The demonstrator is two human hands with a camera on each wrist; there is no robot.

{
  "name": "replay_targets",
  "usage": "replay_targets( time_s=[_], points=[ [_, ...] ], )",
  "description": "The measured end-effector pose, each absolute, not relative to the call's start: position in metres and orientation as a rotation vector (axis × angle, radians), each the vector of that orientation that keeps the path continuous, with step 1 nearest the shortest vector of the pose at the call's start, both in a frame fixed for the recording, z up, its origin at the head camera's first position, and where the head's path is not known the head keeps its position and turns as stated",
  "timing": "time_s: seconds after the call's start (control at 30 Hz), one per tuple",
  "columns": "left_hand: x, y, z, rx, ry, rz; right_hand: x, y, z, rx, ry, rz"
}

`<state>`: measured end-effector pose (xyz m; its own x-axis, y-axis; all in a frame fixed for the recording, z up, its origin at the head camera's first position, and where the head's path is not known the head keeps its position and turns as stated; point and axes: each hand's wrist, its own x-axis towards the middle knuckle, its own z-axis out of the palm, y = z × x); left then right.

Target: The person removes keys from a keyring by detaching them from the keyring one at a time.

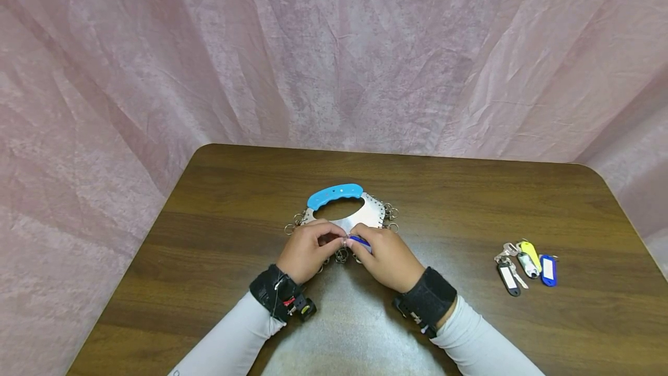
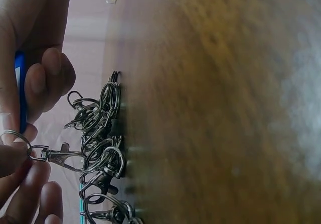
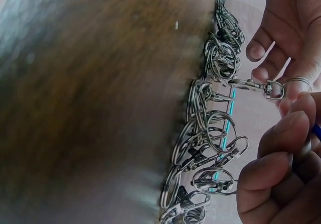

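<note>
A metal key holder plate (image 1: 371,213) with a light-blue handle (image 1: 335,192) lies on the table, and many swivel clips with rings hang around its edge. My left hand (image 1: 308,248) pinches a split ring (image 2: 21,137) joined to one swivel clip (image 2: 59,156), which is drawn out from the plate. My right hand (image 1: 388,257) pinches a blue key tag (image 1: 360,241) against that ring. Fingers cover most of the ring and tag, so I cannot tell whether the tag is threaded on. Other clips and rings (image 3: 220,58) hang beside it.
To the right on the wooden table (image 1: 449,208) lie a yellow key tag (image 1: 529,251), a black key tag (image 1: 508,279) and a blue key tag (image 1: 548,270), with keys (image 1: 510,249) among them. A pink curtain (image 1: 334,51) hangs behind the table.
</note>
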<state>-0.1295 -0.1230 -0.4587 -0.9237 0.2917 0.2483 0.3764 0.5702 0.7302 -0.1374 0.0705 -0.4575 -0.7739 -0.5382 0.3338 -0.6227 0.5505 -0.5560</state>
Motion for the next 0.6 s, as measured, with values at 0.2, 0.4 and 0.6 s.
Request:
replay_targets(
  time_s=[0.2, 0.4, 0.6],
  points=[
    [-0.1297, -0.1238, -0.4603, -0.541, -2.704, -1.326, -0.1381, 0.0699, -0.4596, 1.018, -2.622, 1.078],
    [-0.1306, -0.1244, -0.4623, -0.508, -2.726, -1.339, -0.1389, 0.0705, -0.4594, 1.057, -2.595, 1.101],
    [-0.1315, -0.1249, -0.4639, -0.525, -2.729, -1.325, -0.1392, 0.0711, -0.4576, 1.071, -2.584, 1.081]
  ],
)
